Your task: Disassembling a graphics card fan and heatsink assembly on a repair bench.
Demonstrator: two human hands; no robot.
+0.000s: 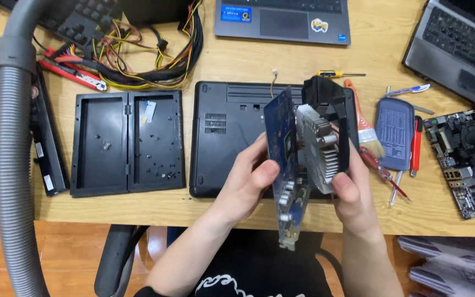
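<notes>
Two open black trays (127, 144) holding scattered small screws (105, 145), hands gripping circuit board (282, 137)

The graphics card (286, 165) is blue, with silver metal ports along its near edge. The heatsink (320, 147) is pale silver and finned, backed by a black fan shroud (328, 99). Under them lies a black laptop base (224, 137) on a light wooden desk (237, 60). At left, a black tray (127, 143) and a grey ribbed hose (12, 181). The cable bundle (144, 55) mixes yellow, black and red. The brush (363, 118) has an orange handle and pale bristles.
</notes>
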